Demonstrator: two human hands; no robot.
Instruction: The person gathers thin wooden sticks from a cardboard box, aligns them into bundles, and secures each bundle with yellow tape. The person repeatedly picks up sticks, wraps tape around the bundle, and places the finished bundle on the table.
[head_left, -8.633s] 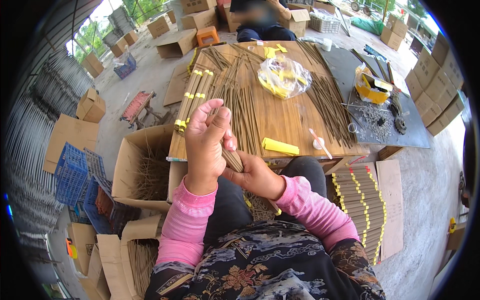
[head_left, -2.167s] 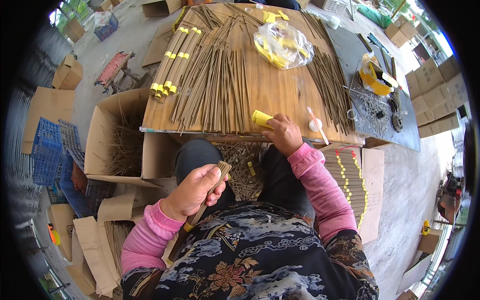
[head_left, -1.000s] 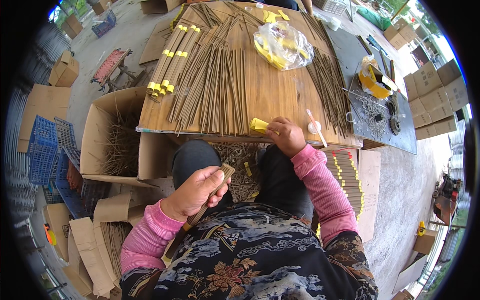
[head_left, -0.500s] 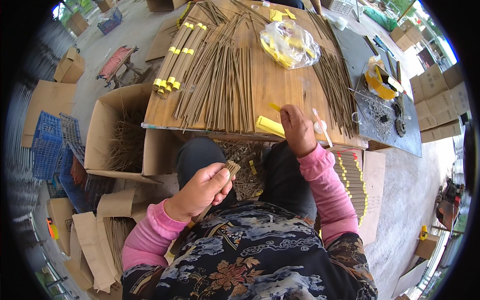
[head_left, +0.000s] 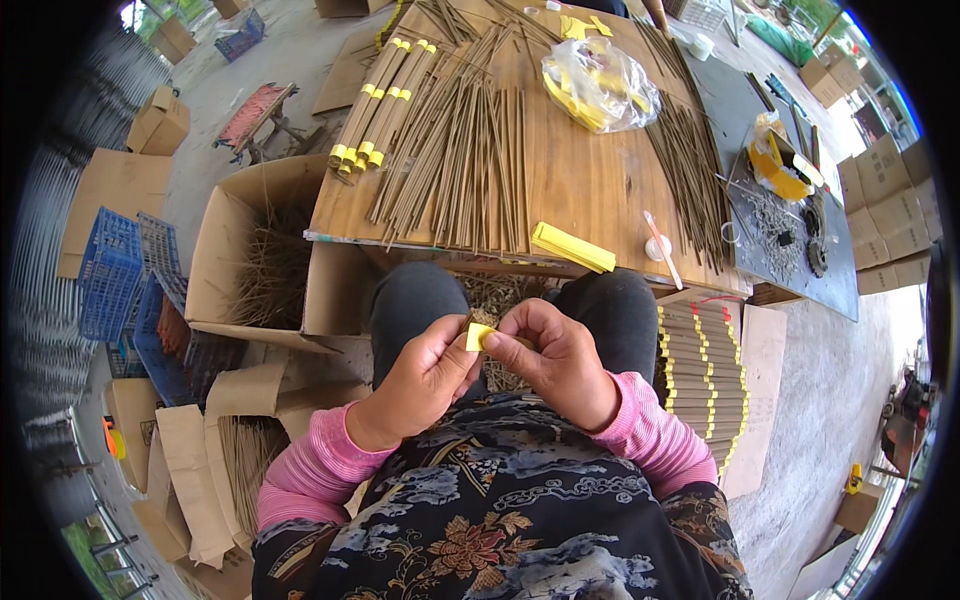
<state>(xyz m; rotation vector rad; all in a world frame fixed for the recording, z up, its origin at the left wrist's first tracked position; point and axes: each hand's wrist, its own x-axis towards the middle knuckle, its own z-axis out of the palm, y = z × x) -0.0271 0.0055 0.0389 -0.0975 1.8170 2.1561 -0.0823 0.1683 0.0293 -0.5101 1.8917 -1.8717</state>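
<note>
The wooden surface (head_left: 590,190) spans the space before the knees, presumably so the seated person can reach most of it without rising. The cardboard box (head_left: 338,290) stands open on the floor by its left corner, with thin brown pieces inside. To the right of the knees, rows of banded bundles (head_left: 700,375) lie side by side on the floor, a layout that probably keeps them even.

On the surface, loose brown sticks (head_left: 460,165) fan out with their ends towards the person, seemingly for easy picking. The clear bag (head_left: 600,85) of yellow pieces sits farther back, and a few yellow-banded rolls (head_left: 385,100) lie parallel at the left, apparently set aside from the loose ones.

The left grip (head_left: 415,380) and the right grip (head_left: 560,360) meet above the lap. The left is curled closed around something brown, mostly hidden, likely a stick bundle (head_left: 466,324); the right has thumb and forefinger pinched on a yellow strip (head_left: 478,338). The stack of strips (head_left: 572,247) lies at the near edge, beyond both hands. The single strip sits between the thumbs, touching both, perhaps to keep it flat.
</note>
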